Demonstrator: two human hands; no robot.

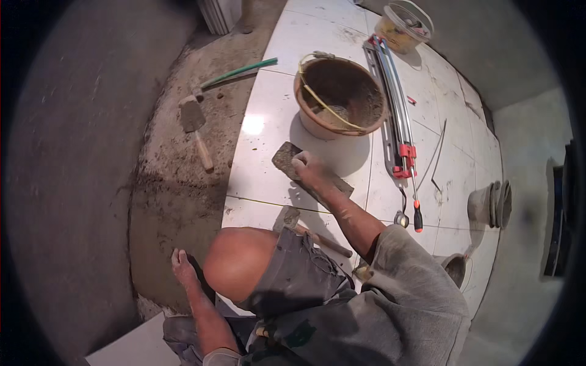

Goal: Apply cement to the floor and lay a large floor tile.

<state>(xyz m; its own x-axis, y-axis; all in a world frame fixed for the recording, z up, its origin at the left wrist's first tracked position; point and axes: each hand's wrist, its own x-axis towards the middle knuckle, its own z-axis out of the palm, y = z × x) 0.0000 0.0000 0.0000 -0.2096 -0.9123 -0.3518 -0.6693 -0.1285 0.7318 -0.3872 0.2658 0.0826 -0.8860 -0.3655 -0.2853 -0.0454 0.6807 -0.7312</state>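
My right hand (312, 172) is closed on a flat, mortar-caked hand float (284, 160), which lies slantwise over the white tiles near a bucket. Over the smoothed strip of wet mortar (162, 235) on the left hangs my left hand (182, 263), its fingers curled together and nothing visible in them. Between my arms, beside my bare knee, rests a mallet (329, 243) with a wooden handle. A brown bucket (312, 123) with mortar residue inside stands just beyond the float.
A trowel (193, 116) and a green-handled hammer (238, 72) lie on the rough bed at left. Right of the bucket lies a red-and-silver tile cutter (397, 107). Farther off are a clear tub (400, 38), stacked buckets (482, 204) and stacked tiles (217, 13). Walls flank both sides.
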